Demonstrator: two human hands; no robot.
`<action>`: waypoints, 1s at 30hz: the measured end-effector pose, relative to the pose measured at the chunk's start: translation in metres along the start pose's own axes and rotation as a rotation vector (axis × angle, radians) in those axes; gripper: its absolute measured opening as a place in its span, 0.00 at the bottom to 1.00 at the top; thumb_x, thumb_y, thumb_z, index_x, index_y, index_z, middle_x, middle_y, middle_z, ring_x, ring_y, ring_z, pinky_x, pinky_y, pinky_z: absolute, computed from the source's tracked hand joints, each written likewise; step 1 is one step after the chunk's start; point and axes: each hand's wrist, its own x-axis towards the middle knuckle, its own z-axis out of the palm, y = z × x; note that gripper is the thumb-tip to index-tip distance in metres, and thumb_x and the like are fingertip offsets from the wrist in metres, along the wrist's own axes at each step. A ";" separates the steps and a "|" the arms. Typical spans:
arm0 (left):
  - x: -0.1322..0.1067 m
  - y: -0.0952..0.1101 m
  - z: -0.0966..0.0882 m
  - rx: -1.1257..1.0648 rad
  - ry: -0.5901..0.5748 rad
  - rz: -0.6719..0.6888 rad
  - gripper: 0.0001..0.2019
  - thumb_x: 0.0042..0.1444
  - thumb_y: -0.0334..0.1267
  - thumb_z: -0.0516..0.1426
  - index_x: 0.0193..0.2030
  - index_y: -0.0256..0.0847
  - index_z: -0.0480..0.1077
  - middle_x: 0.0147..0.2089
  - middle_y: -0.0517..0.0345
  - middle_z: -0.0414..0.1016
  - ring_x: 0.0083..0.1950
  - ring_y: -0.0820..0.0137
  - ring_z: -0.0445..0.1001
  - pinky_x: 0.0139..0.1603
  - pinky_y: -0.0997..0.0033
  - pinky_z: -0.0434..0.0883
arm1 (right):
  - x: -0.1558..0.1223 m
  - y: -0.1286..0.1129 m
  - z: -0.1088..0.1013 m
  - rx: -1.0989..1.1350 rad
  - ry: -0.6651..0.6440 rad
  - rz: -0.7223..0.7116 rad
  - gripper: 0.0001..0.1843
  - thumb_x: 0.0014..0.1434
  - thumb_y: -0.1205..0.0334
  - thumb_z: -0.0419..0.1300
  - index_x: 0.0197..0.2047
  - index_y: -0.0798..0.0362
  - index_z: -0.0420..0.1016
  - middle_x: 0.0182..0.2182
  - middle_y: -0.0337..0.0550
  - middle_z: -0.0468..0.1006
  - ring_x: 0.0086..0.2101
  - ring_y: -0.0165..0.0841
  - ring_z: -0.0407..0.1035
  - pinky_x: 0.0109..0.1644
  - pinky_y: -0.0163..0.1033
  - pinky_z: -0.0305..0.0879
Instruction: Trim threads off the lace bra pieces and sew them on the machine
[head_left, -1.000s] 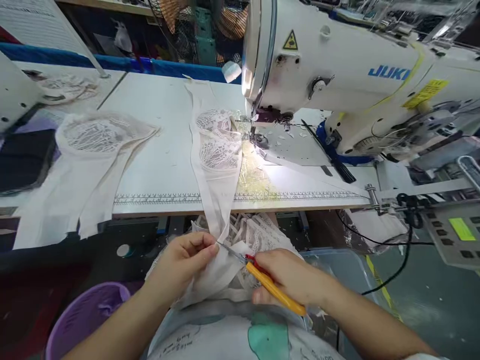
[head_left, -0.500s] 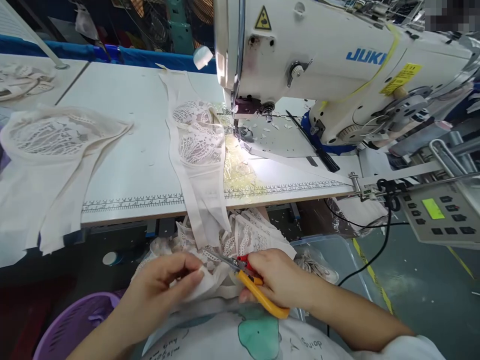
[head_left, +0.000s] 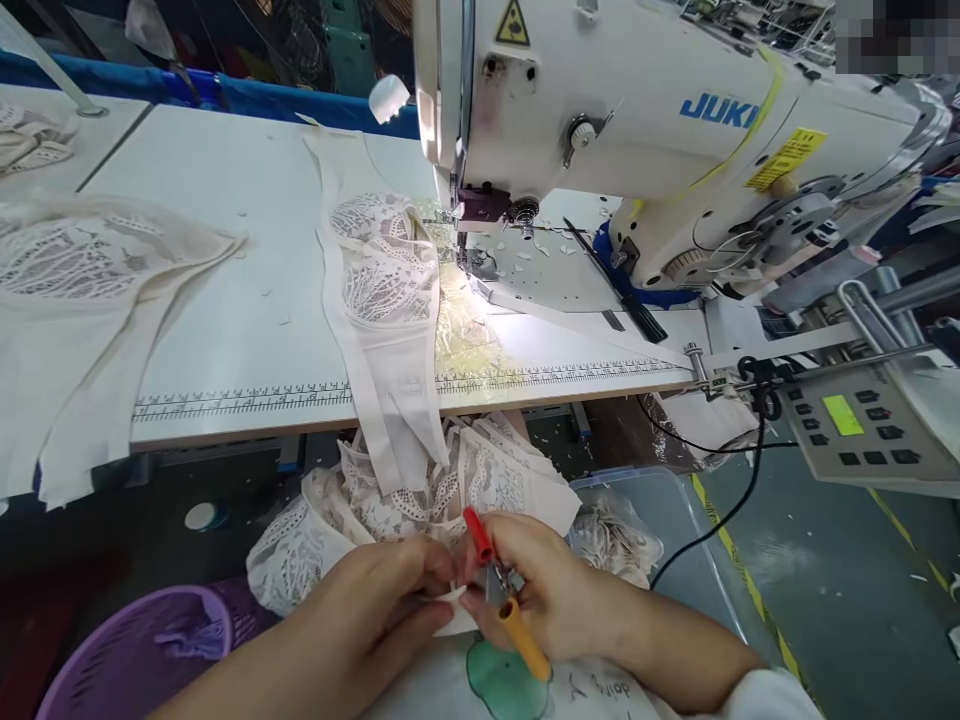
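My left hand (head_left: 375, 610) pinches the edge of a white fabric piece (head_left: 456, 625) low in front of my body. Close against it, my right hand (head_left: 559, 580) is closed round a pair of scissors (head_left: 525, 640) with one red and one orange handle. The blades are mostly hidden by my fingers. Both hands' fingertips nearly meet at the fabric. Behind them, white lace bra pieces (head_left: 300, 545) lie bunched below the table edge. A white lace bra (head_left: 386, 290) lies on the table beside the machine needle, its lower end hanging over the edge.
A white sewing machine (head_left: 645, 130) stands on the white table (head_left: 255, 330). Another lace bra (head_left: 82, 255) drapes over the table's left. A black-handled tool (head_left: 637, 310) lies by the machine. A control panel (head_left: 862, 420) sits at right, a purple basket (head_left: 127, 650) at lower left.
My hands have come together, and the scissors have turned so their blades no longer point out to the left. My left hand has moved right and down. The view has shifted slightly.
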 end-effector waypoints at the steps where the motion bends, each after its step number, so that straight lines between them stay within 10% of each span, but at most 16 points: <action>1: 0.000 -0.004 -0.001 0.075 -0.013 0.018 0.09 0.60 0.31 0.48 0.44 0.48 0.63 0.37 0.65 0.75 0.34 0.75 0.74 0.34 0.81 0.68 | -0.002 0.001 -0.003 -0.002 0.009 -0.012 0.07 0.48 0.69 0.55 0.31 0.51 0.60 0.27 0.38 0.67 0.27 0.30 0.62 0.30 0.34 0.62; 9: -0.019 -0.039 -0.024 0.568 -0.050 -0.099 0.15 0.63 0.32 0.41 0.36 0.41 0.69 0.32 0.56 0.73 0.34 0.65 0.69 0.37 0.65 0.63 | -0.032 0.009 -0.045 -0.049 0.243 0.108 0.06 0.57 0.70 0.55 0.32 0.50 0.62 0.30 0.39 0.67 0.30 0.31 0.65 0.33 0.35 0.63; 19: -0.008 -0.008 -0.040 0.555 -0.088 -0.059 0.14 0.60 0.31 0.45 0.29 0.39 0.68 0.27 0.55 0.71 0.29 0.67 0.67 0.33 0.67 0.62 | -0.028 0.019 -0.062 -0.564 0.406 0.153 0.09 0.56 0.66 0.58 0.41 0.49 0.68 0.33 0.43 0.73 0.30 0.35 0.69 0.29 0.37 0.66; 25: 0.017 0.003 -0.034 0.608 -0.171 -0.010 0.11 0.58 0.29 0.47 0.27 0.39 0.67 0.25 0.56 0.71 0.26 0.67 0.67 0.31 0.68 0.60 | 0.017 0.004 -0.023 -0.364 0.065 -0.180 0.08 0.53 0.68 0.59 0.38 0.51 0.69 0.36 0.46 0.76 0.41 0.39 0.71 0.45 0.42 0.68; 30: 0.019 -0.002 -0.032 0.633 -0.205 0.034 0.10 0.58 0.31 0.49 0.30 0.40 0.69 0.27 0.57 0.73 0.26 0.66 0.67 0.33 0.66 0.61 | 0.035 0.007 0.001 -0.265 -0.054 -0.060 0.05 0.48 0.67 0.58 0.25 0.51 0.63 0.22 0.37 0.70 0.23 0.30 0.63 0.25 0.33 0.60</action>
